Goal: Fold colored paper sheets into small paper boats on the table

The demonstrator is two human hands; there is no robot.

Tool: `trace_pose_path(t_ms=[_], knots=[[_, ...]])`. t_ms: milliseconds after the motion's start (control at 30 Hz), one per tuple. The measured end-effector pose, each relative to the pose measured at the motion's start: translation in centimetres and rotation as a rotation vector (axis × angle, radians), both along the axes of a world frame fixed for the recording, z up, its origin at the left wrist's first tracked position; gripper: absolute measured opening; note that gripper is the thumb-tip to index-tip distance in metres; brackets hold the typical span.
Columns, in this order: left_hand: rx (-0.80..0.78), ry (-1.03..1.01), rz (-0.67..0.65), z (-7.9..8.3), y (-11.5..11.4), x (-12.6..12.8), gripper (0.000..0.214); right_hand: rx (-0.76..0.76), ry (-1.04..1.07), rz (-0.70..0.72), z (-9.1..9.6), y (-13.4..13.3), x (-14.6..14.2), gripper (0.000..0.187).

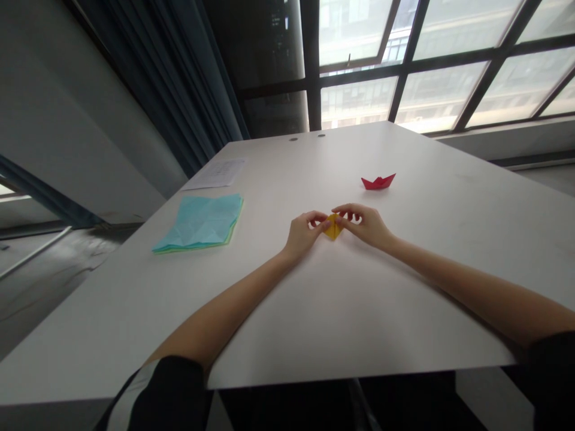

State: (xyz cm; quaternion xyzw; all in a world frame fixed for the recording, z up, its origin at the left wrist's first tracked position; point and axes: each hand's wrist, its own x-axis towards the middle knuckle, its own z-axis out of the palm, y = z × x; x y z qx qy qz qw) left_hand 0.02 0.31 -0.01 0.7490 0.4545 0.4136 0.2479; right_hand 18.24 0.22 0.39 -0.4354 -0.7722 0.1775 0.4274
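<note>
A small folded yellow paper (333,228) lies at the middle of the white table (341,299). My left hand (304,233) pinches its left side with fingers curled. My right hand (365,223) pinches its right side, fingertips pressed on the top fold. Both hands rest low on the table surface. Most of the yellow paper is hidden between the fingers. A finished red paper boat (378,181) stands a little beyond my right hand, apart from it.
A stack of light blue and green paper sheets (200,222) lies to the left. A white printed sheet (218,173) sits further back left. Large windows and a dark curtain stand behind the table's far edge.
</note>
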Motion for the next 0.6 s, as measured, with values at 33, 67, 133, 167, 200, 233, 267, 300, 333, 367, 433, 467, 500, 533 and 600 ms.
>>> trace_pose_path(t_ms=[33, 67, 133, 167, 200, 233, 267, 300, 333, 367, 433, 467, 500, 533, 600], knots=[[0.002, -0.004, 0.006, -0.03, 0.04, -0.05, 0.023, 0.012, 0.002, 0.005, 0.11, -0.08, 0.01, 0.023], [0.004, -0.006, 0.011, -0.07, 0.08, -0.09, 0.024, 0.021, 0.003, 0.010, 0.19, -0.15, 0.03, 0.021], [0.007, -0.010, 0.014, -0.14, 0.09, -0.15, 0.024, 0.027, 0.002, 0.018, 0.32, -0.23, 0.07, 0.020], [0.007, -0.012, 0.011, -0.17, 0.07, -0.16, 0.025, 0.026, -0.001, 0.020, 0.39, -0.25, 0.09, 0.020], [0.008, -0.016, 0.007, -0.19, 0.04, -0.16, 0.025, 0.024, -0.006, 0.021, 0.45, -0.26, 0.10, 0.020], [0.010, -0.018, 0.004, -0.21, 0.00, -0.15, 0.025, 0.020, -0.014, 0.021, 0.52, -0.25, 0.12, 0.021], [0.013, -0.019, 0.002, -0.21, -0.04, -0.15, 0.024, 0.014, -0.025, 0.023, 0.60, -0.24, 0.13, 0.021], [0.017, -0.018, 0.001, -0.21, -0.09, -0.14, 0.024, 0.009, -0.039, 0.026, 0.67, -0.21, 0.15, 0.021], [0.020, -0.015, 0.001, -0.20, -0.13, -0.13, 0.023, 0.006, -0.054, 0.031, 0.73, -0.19, 0.18, 0.020], [0.023, -0.013, 0.001, -0.18, -0.18, -0.12, 0.023, 0.007, -0.069, 0.036, 0.79, -0.16, 0.21, 0.019], [0.028, -0.020, 0.002, -0.11, -0.26, -0.10, 0.022, 0.023, -0.102, 0.039, 0.88, -0.11, 0.28, 0.015], [0.032, -0.029, 0.002, -0.07, -0.29, -0.09, 0.022, 0.036, -0.117, 0.038, 0.91, -0.09, 0.31, 0.014], [0.034, -0.042, 0.004, -0.03, -0.30, -0.08, 0.022, 0.051, -0.134, 0.040, 0.93, -0.07, 0.34, 0.012], [0.033, -0.057, 0.009, 0.00, -0.30, -0.07, 0.022, 0.067, -0.150, 0.042, 0.95, -0.06, 0.37, 0.011], [0.019, -0.100, 0.026, 0.02, -0.23, -0.04, 0.022, 0.101, -0.176, 0.048, 0.95, -0.04, 0.38, 0.009]])
